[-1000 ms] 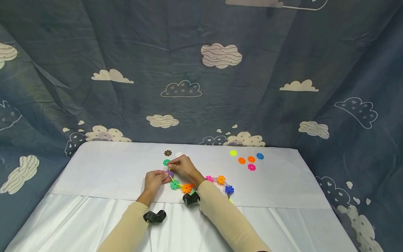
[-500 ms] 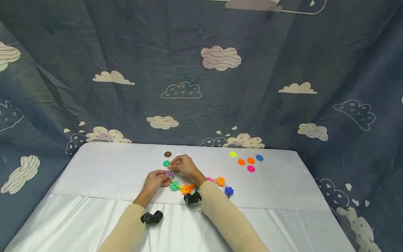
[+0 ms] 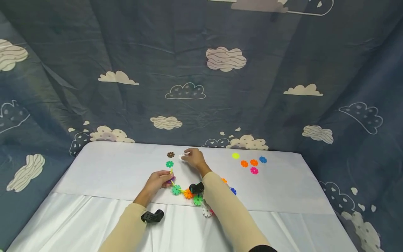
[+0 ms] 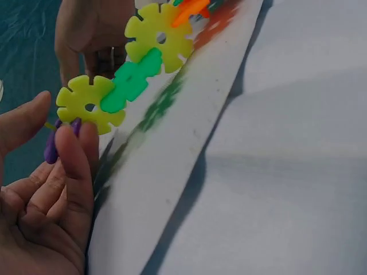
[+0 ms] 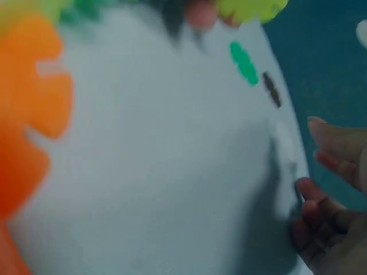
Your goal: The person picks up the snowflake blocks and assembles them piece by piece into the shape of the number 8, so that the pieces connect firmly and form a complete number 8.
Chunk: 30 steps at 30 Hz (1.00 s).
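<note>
My left hand (image 3: pixel 158 180) pinches a purple notched flower disc (image 4: pixel 53 144) between thumb and fingers. From that disc a chain of interlocked discs runs to the right: a yellow one (image 4: pixel 86 103), a green one (image 3: pixel 176 190), an orange one (image 3: pixel 188 193) and further pieces, partly hidden behind the right forearm. At the back of the table, my right hand (image 3: pixel 195 158) is over a loose white disc (image 3: pixel 181 157). In the right wrist view its thumb and fingers stand apart, close to the blurred white disc (image 5: pixel 285 143).
Left of the white disc lie a loose brown disc (image 3: pixel 170 154) and a green disc (image 3: pixel 169 164). Farther right are a yellow disc (image 3: pixel 235 156), a blue disc (image 3: pixel 262 160), a pink disc (image 3: pixel 254 170) and two orange ones. A dark cloud-print curtain (image 3: pixel 185 112) hangs behind the table.
My right hand has left the chain beside the left hand and moved back and right to the loose white disc. The left hand keeps its pinch on the purple disc.
</note>
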Tool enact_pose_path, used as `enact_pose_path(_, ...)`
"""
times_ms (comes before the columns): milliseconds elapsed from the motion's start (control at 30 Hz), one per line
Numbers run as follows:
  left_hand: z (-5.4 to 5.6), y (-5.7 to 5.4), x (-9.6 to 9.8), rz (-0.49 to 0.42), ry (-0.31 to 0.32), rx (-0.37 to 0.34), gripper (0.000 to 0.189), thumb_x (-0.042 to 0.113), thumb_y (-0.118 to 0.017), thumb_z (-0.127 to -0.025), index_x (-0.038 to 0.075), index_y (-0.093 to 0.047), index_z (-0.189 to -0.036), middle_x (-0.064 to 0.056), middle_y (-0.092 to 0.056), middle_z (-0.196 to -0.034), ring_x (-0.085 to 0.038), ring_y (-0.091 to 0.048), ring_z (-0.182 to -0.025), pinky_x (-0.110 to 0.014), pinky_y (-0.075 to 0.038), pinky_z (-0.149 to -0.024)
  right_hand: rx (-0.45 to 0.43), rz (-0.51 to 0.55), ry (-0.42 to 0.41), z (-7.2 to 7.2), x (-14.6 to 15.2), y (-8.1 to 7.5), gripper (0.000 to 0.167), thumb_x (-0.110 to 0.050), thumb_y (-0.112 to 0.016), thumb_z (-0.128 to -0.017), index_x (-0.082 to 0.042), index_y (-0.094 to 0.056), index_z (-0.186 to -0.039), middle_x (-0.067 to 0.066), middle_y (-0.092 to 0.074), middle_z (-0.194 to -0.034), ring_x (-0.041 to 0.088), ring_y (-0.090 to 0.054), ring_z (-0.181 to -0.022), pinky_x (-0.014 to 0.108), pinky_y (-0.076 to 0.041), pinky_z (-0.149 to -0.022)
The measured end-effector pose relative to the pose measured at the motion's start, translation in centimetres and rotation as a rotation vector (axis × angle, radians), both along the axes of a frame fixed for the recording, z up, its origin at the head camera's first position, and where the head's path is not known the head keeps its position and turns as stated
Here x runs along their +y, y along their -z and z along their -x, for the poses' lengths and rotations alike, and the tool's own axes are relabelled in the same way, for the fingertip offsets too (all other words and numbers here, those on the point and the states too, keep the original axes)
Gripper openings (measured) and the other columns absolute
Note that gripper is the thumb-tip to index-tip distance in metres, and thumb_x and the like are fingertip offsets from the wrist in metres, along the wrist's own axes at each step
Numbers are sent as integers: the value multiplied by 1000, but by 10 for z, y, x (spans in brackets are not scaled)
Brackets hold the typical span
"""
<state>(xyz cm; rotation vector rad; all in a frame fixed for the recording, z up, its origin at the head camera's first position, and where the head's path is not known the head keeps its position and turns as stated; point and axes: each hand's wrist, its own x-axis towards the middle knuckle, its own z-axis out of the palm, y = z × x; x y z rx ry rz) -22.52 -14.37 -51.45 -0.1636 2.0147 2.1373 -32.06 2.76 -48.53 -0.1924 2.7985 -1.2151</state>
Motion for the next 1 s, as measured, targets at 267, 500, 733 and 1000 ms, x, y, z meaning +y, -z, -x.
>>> enact_pose_path(267, 4, 1, 7, 57, -50, -78, 33, 19, -61, -96, -10, -61, -112, -1, -59, -72, -5, -49, -56, -16, -42, -50, -42, -274, -44, 6, -3, 7, 34, -30, -75, -84, -15, -66, -113, 14, -56, -114, 33, -50, -112, 46, -41, -97)
enact_pose_path(500, 5, -2, 4, 73, -102, -96, 33, 20, -60, -96, -10, -62, -110, -2, -60, -74, -6, -49, -55, -16, -44, -50, -41, -92, -73, 8, -7, 6, 17, -10, -76, -82, -7, -64, -94, 3, -59, -79, 16, -56, -72, 27, -47, -67)
enact_pose_path(733, 5, -2, 1, 46, -82, -106, 37, 18, -58, -97, -11, -59, -121, -5, -68, -87, -7, -54, -62, -16, -48, -57, -241, 458, -163, -9, -2, -1, 20, 3, -63, -90, 7, -65, -110, 9, -67, -71, 13, -57, -50, 24, -50, -48)
enact_pose_path(1000, 5, 0, -2, 11, -35, -95, 38, 20, -58, -97, -10, -59, -121, -4, -70, -89, -8, -58, -67, -17, -51, -61, -182, 608, -115, -31, -10, 2, 20, -1, -67, -89, 12, -66, -104, 17, -68, -73, 13, -56, -49, 27, -51, -47)
